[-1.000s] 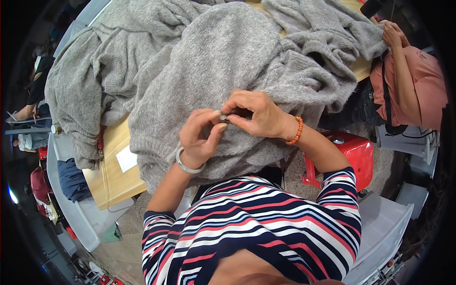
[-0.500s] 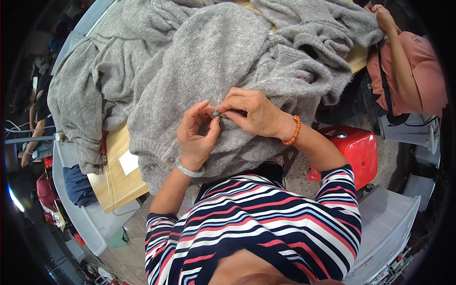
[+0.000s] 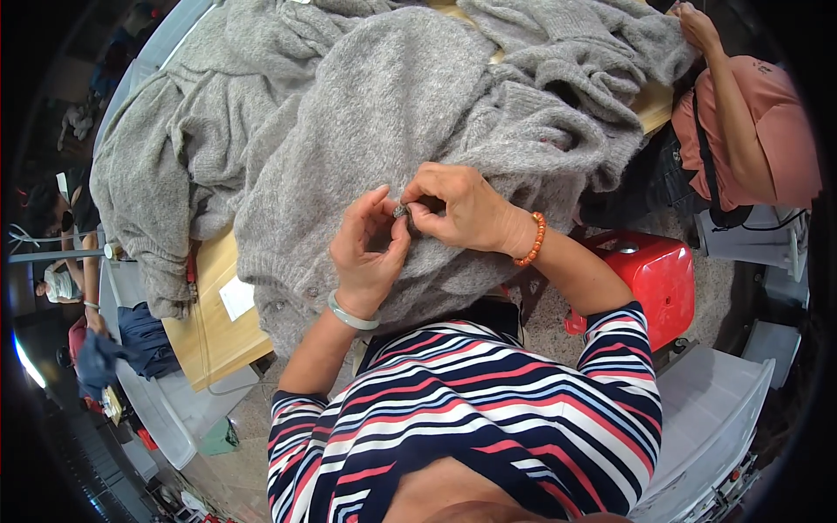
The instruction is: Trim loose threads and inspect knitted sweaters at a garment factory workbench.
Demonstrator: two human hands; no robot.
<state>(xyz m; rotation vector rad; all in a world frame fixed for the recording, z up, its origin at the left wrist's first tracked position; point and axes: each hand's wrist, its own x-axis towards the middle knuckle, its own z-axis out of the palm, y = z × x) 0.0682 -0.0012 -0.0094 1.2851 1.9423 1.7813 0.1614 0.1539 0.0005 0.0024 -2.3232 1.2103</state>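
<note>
A grey knitted sweater (image 3: 375, 113) is spread over the table in front of me. At its near edge, my left hand (image 3: 368, 253) pinches a small round grey button (image 3: 399, 211) between thumb and fingertips. Close against the button, the thumb and forefinger of my right hand (image 3: 462, 209) are pressed together. Whatever lies between them is too small to make out. More buttons (image 3: 312, 291) of the same grey show on the sweater's lower left part, by the ribbed hem.
More grey knitwear (image 3: 139, 174) covers the wooden table (image 3: 222, 340), where a white paper slip (image 3: 235, 298) lies. A red stool (image 3: 649, 283) stands right of me. A co-worker in pink (image 3: 776, 131) touches the knitwear at the far right. Dark cloth (image 3: 146, 340) lies in the left trough.
Both hands stay pinched at the button, my left shifting slightly right. At the far left, a person's arm now holds dark cloth over the trough.
</note>
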